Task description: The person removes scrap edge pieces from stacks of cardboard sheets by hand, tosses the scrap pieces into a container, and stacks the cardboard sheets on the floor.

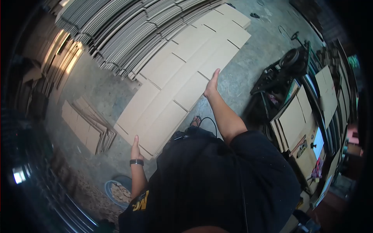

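Observation:
A long flat cardboard sheet (167,93) with several dark slots cut in it lies slantwise in front of me, its far end beside the big stack. My left hand (136,149), with a dark band at the wrist, holds the near left end, thumb on top and fingers hidden beneath. Along the right edge, my right hand (212,84) grips the sheet, its thumb up and the other fingers mostly out of sight under the board.
A large stack of folded cardboard (120,33) stands at the upper left. Smaller cardboard pieces (83,128) lie on the floor at left. A blue tub (118,192) of scraps is at lower left. A dark wheeled machine (285,64) and a board-covered bench (303,143) are at right.

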A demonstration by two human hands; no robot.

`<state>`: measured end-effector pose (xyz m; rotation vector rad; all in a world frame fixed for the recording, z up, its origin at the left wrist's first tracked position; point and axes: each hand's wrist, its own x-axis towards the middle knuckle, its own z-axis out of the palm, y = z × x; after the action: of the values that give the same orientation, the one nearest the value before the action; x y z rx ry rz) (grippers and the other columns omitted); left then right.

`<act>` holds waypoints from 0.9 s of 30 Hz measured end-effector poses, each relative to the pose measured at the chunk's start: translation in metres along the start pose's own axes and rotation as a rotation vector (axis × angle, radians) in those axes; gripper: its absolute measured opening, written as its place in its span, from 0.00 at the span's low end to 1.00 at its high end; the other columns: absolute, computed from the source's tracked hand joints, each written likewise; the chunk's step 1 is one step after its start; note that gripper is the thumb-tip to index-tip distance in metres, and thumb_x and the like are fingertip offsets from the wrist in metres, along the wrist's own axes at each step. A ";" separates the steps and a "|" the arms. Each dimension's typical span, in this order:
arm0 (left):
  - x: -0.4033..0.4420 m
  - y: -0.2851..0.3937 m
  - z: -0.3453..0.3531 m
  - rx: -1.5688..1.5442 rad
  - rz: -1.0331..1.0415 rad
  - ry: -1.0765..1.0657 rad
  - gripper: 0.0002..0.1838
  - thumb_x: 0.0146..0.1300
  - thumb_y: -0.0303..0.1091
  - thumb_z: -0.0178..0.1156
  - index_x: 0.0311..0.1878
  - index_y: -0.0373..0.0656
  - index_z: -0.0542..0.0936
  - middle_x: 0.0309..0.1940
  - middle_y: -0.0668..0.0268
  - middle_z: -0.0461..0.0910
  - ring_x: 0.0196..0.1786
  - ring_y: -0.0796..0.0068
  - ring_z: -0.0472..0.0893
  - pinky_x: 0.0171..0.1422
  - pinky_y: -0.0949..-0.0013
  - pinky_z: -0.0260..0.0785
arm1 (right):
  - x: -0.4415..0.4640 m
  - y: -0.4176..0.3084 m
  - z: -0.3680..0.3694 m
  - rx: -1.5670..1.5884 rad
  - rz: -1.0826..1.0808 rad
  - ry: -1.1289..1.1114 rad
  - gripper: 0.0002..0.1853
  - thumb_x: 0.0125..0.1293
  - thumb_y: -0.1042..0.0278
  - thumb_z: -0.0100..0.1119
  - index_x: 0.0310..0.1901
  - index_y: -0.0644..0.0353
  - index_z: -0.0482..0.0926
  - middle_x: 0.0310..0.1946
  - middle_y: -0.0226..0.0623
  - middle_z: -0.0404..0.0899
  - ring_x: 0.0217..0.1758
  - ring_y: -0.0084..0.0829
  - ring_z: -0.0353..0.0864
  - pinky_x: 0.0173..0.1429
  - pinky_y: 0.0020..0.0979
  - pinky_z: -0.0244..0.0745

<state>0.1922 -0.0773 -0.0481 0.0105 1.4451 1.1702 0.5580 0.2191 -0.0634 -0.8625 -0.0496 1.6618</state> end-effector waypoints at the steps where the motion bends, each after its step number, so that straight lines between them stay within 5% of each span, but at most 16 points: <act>1: 0.002 0.001 -0.003 -0.025 -0.005 -0.009 0.35 0.63 0.55 0.58 0.65 0.39 0.66 0.59 0.57 0.74 0.60 0.62 0.74 0.64 0.60 0.67 | 0.004 0.006 0.004 -0.163 0.029 0.116 0.55 0.52 0.22 0.51 0.70 0.60 0.54 0.70 0.49 0.55 0.71 0.46 0.57 0.71 0.51 0.53; 2: 0.003 0.001 -0.006 -0.049 -0.016 -0.012 0.34 0.63 0.54 0.58 0.65 0.39 0.67 0.59 0.57 0.74 0.60 0.62 0.74 0.64 0.60 0.67 | 0.006 0.013 0.006 -0.331 0.059 0.235 0.51 0.55 0.26 0.53 0.69 0.61 0.57 0.68 0.49 0.59 0.69 0.46 0.61 0.70 0.47 0.58; 3: 0.006 0.002 -0.005 -0.092 -0.005 0.014 0.34 0.63 0.54 0.58 0.65 0.39 0.67 0.59 0.57 0.74 0.60 0.62 0.74 0.64 0.60 0.67 | 0.029 0.022 -0.017 -0.334 0.062 0.105 0.47 0.56 0.30 0.57 0.67 0.60 0.62 0.66 0.47 0.63 0.68 0.45 0.64 0.69 0.46 0.60; 8: 0.013 -0.003 -0.018 -0.184 0.042 -0.148 0.35 0.65 0.55 0.56 0.66 0.39 0.64 0.62 0.60 0.71 0.62 0.67 0.72 0.66 0.64 0.64 | 0.014 0.014 -0.019 -0.482 0.234 -0.014 0.41 0.59 0.30 0.52 0.63 0.56 0.67 0.60 0.41 0.71 0.63 0.42 0.70 0.66 0.48 0.64; 13: -0.003 0.008 -0.004 -0.010 0.126 -0.073 0.40 0.57 0.55 0.65 0.63 0.33 0.68 0.57 0.55 0.75 0.56 0.66 0.77 0.60 0.65 0.70 | 0.000 0.012 0.007 -0.644 0.315 0.041 0.35 0.60 0.30 0.49 0.62 0.44 0.69 0.61 0.35 0.70 0.62 0.42 0.69 0.62 0.55 0.65; 16: 0.018 -0.005 -0.003 0.077 0.215 -0.050 0.51 0.51 0.55 0.71 0.63 0.24 0.57 0.55 0.47 0.73 0.57 0.62 0.76 0.61 0.64 0.69 | 0.002 0.011 0.012 -0.580 0.302 -0.005 0.32 0.62 0.33 0.48 0.61 0.44 0.70 0.60 0.32 0.72 0.60 0.42 0.71 0.58 0.54 0.70; 19: 0.046 -0.023 0.001 0.115 0.308 0.066 0.51 0.51 0.54 0.71 0.63 0.23 0.57 0.55 0.47 0.73 0.58 0.61 0.75 0.62 0.63 0.68 | 0.009 0.008 0.017 -0.535 0.337 -0.027 0.31 0.63 0.34 0.45 0.61 0.44 0.70 0.60 0.32 0.72 0.61 0.43 0.72 0.59 0.54 0.71; 22: 0.004 0.008 0.016 0.116 0.297 -0.034 0.35 0.60 0.48 0.65 0.63 0.34 0.68 0.58 0.54 0.74 0.60 0.66 0.74 0.62 0.63 0.67 | 0.009 0.006 0.026 -0.621 0.316 0.006 0.33 0.63 0.32 0.43 0.62 0.43 0.70 0.61 0.34 0.71 0.62 0.44 0.71 0.60 0.56 0.69; 25: 0.010 0.010 0.011 -0.096 0.167 -0.098 0.42 0.61 0.59 0.59 0.68 0.37 0.62 0.64 0.51 0.68 0.66 0.62 0.68 0.68 0.61 0.61 | 0.014 0.004 0.028 -0.638 0.330 0.014 0.33 0.63 0.31 0.42 0.62 0.44 0.69 0.62 0.34 0.70 0.63 0.44 0.69 0.61 0.57 0.67; 27: 0.042 -0.005 -0.010 -0.052 0.109 0.024 0.57 0.52 0.76 0.50 0.73 0.40 0.50 0.71 0.46 0.52 0.75 0.54 0.49 0.73 0.42 0.40 | 0.023 -0.002 0.019 -0.614 0.352 -0.040 0.33 0.63 0.31 0.41 0.62 0.43 0.69 0.62 0.34 0.70 0.64 0.45 0.68 0.63 0.57 0.65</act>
<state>0.1763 -0.0605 -0.0847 0.0397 1.4501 1.3001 0.5484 0.2472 -0.0598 -1.3544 -0.4796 2.0320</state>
